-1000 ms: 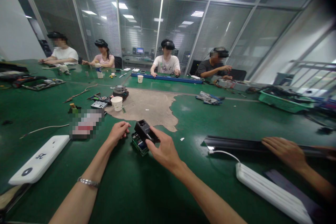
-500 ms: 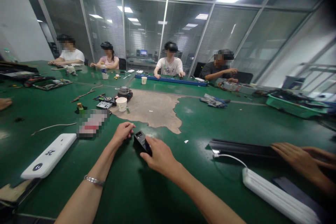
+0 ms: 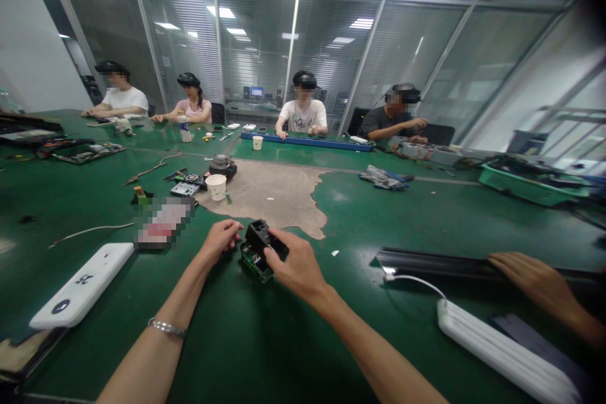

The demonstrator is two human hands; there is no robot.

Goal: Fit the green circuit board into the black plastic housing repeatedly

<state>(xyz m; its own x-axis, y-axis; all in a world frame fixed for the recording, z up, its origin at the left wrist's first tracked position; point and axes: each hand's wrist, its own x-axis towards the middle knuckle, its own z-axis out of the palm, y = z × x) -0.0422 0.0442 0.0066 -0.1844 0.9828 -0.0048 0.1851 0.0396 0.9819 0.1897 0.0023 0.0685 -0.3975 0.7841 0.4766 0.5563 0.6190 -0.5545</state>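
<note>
Right hand (image 3: 299, 266): grip clamped on a black, box-shaped plastic housing (image 3: 257, 237), tilted over a green rectangular circuit board (image 3: 256, 267), inside the near edge of the green bench (image 3: 231, 347). The board's long axis slants far-left to near-right, left of the grip. Left hand (image 3: 221, 241), farther off, fingers curled; contents cannot be determined.

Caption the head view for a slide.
Right hand holds a black casing over a circuit board; left hand nearby.

Two paper cups (image 3: 216, 189), one bottle (image 3: 184, 129), one green basket (image 3: 518, 187), one held black casing (image 3: 257, 237), four people (image 3: 302, 116) seated opposite
</note>
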